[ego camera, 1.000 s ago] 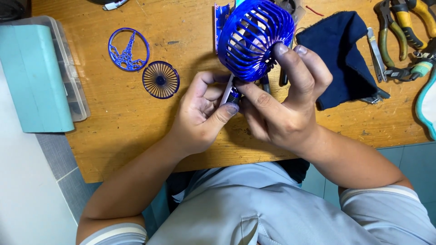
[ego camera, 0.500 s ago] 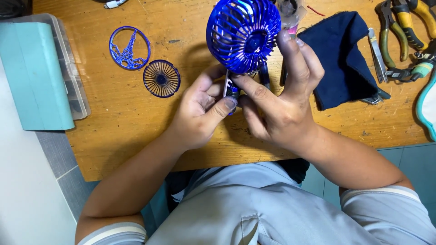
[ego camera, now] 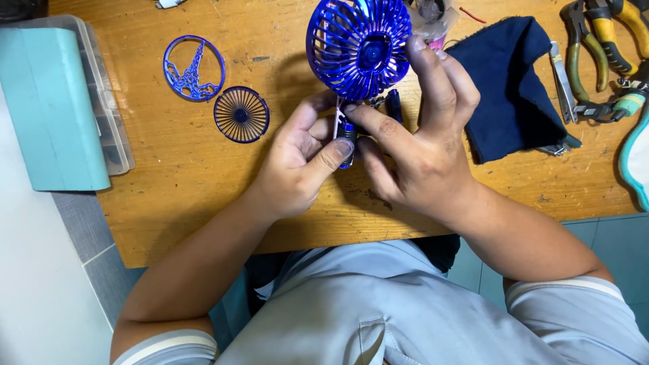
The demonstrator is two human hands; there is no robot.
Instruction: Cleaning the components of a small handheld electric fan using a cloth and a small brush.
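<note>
A small blue hand fan with a round slatted cage (ego camera: 358, 47) is held above a wooden table (ego camera: 189, 182). My right hand (ego camera: 419, 149) grips the cage's right side with its fingers, thumb pressed near the neck. My left hand (ego camera: 304, 162) pinches the fan's blue and white handle (ego camera: 345, 135) between thumb and fingers just below the cage. Both hands touch each other at the handle.
On the table's left lie a blue ring with a tower ornament (ego camera: 193, 68) and a blue spoked disc (ego camera: 241, 114). A teal box on a clear case (ego camera: 54, 108) sits at the left edge. A dark blue cloth (ego camera: 507, 88) and pliers (ego camera: 595, 47) lie right.
The fan cage has turned from tilted sideways to facing me, and it shifted slightly left and up. Both hands kept their grip and moved a little up the table.
</note>
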